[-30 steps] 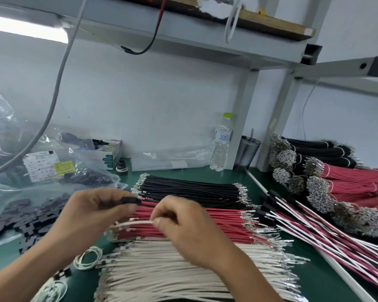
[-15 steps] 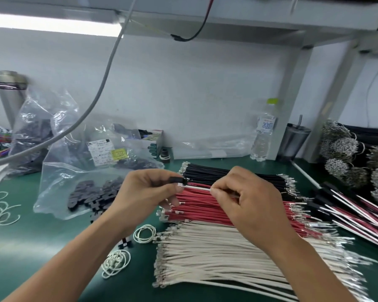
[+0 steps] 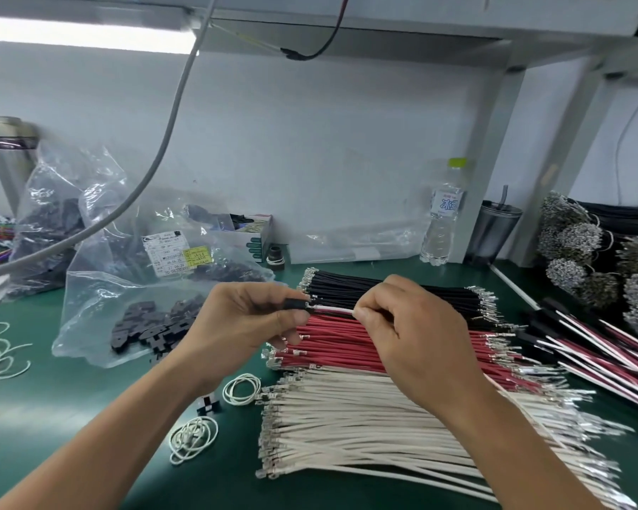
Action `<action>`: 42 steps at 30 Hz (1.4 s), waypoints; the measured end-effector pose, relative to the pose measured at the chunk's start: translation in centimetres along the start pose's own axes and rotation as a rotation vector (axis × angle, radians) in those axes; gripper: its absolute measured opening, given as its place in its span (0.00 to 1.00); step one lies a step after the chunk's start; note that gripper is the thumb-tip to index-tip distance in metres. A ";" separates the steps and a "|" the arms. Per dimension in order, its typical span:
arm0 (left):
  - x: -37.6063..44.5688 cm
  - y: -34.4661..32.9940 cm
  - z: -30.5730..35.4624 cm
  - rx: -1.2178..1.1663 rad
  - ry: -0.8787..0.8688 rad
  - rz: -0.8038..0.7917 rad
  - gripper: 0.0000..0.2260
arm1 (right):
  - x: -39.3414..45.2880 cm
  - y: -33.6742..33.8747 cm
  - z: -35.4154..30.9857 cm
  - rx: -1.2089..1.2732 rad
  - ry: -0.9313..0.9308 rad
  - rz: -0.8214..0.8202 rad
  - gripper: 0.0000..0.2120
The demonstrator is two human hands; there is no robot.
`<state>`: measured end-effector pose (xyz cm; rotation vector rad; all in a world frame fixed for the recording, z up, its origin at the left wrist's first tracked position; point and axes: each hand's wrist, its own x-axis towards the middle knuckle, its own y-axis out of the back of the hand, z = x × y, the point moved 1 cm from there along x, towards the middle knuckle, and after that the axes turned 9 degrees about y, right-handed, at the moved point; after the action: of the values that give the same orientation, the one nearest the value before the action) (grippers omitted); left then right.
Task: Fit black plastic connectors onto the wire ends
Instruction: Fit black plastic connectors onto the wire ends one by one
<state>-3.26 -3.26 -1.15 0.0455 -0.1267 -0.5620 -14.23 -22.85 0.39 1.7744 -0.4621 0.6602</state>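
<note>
left hand (image 3: 247, 322) pinches black connector (image 3: 294, 304) steady | right hand (image 3: 402, 325) grips white wire (image 3: 334, 310) close to its tip, aiming it in | spare wires fanned on worktop (image 3: 70, 417) within reach

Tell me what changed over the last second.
The right hand lifted one white wire from low over the red wires up to the small black plastic connector pinched in the left hand; its metal tip now meets the connector. Both grips and the table's wire piles stayed as they were.
</note>
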 end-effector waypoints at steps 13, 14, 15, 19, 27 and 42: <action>-0.1 -0.3 0.0 0.044 0.060 -0.137 0.10 | -0.4 -0.5 0.0 -0.051 0.222 0.161 0.08; -0.1 -0.3 0.1 0.023 0.059 -0.121 0.10 | -0.5 -0.6 0.1 -0.012 0.208 0.137 0.08; 0.0 -0.3 0.2 0.011 0.055 -0.107 0.11 | -0.5 -0.8 0.1 0.017 0.202 0.115 0.08; -0.1 -0.2 0.3 0.000 0.050 -0.102 0.08 | -0.6 -1.6 -0.2 0.144 0.198 0.108 0.08; -0.4 -0.3 0.4 0.043 0.007 -0.130 0.08 | -1.1 -2.5 -0.8 0.193 0.216 0.134 0.09; -0.5 -0.7 0.4 0.087 -0.030 -0.115 0.07 | -0.9 -2.8 -1.4 0.159 0.187 0.175 0.08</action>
<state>-4.15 -3.60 -0.87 0.1296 -0.1787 -0.6719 -13.48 -20.74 -2.02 1.8126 -0.4499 1.0010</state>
